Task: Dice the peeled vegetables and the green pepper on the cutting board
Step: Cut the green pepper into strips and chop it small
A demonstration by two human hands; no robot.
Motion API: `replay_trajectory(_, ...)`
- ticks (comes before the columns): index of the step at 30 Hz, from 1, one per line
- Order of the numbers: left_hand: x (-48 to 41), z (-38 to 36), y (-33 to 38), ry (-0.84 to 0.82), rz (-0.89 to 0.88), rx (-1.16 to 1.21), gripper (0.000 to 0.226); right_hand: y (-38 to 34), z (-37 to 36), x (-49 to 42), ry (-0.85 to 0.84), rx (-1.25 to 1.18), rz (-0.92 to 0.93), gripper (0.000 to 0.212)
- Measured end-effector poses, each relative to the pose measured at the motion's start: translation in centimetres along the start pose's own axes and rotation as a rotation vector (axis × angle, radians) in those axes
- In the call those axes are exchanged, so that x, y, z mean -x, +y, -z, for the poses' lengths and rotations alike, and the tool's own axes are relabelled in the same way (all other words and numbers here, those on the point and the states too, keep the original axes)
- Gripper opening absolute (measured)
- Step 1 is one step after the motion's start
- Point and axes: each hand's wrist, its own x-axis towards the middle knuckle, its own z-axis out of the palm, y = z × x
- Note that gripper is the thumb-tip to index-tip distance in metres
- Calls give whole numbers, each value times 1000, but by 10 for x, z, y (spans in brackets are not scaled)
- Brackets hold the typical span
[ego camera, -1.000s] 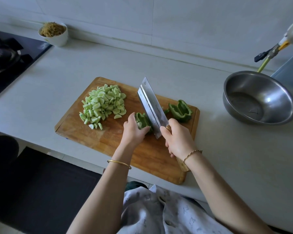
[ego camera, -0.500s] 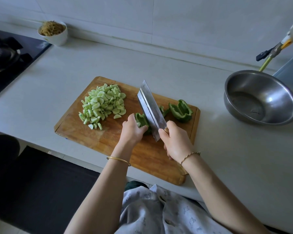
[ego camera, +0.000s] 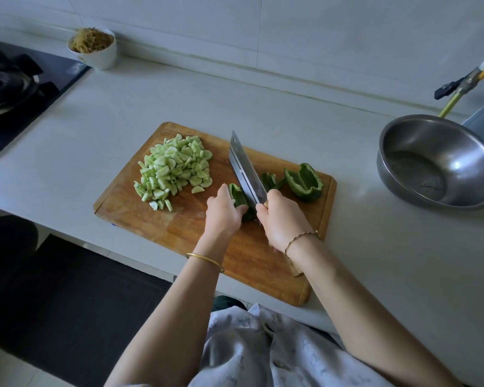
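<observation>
The pale bits (ego camera: pixel 173 171) lie cut in a pile at the left of the cutting board (ego camera: pixel 140 216). The left hand (ego camera: pixel 224 215) curls over a pepper piece (ego camera: pixel 236 194); the right hand (ego camera: pixel 282 220) grips the knife (ego camera: pixel 245 170) on it. The big pepper half (ego camera: pixel 305 181) at the right is not cut yet

Lighting: diffuse, dimmish, cool cast; shadows soft, faint along cutting board (ego camera: pixel 179 227) edge. Glare spot inside steel bowl (ego camera: pixel 456 164), pale sheen on surface (ego camera: pixel 366 196) nearby. Floor (ego camera: pixel 53 289) v. dark. Edges bow, wide-angle. Centre sharp.
</observation>
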Motion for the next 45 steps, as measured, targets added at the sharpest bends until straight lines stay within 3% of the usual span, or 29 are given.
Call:
replay_trajectory(4,-1,-1,1,-7,22,-7,72,9,-8,8,-39,52,-14,14)
replay_trajectory(15,8,-2,-5,20,-46,34,70,13,-34,-10,104,4,14,15)
replay_trajectory(20,21,-6,-9,50,-113,74,69,16,-30,-17,95,-127,-43,19)
replay_trajectory(27,17,-4,-13,152,-50,103,69,24,-15,-5,64,-285,-42,22)
replay_trajectory(35,8,-5,-14,100,1,258,65,23,-12,16,81,-219,27,29)
replay_trajectory(45,3,-4,-13,85,-47,267,62,19,-17,9,48,-134,21,18)
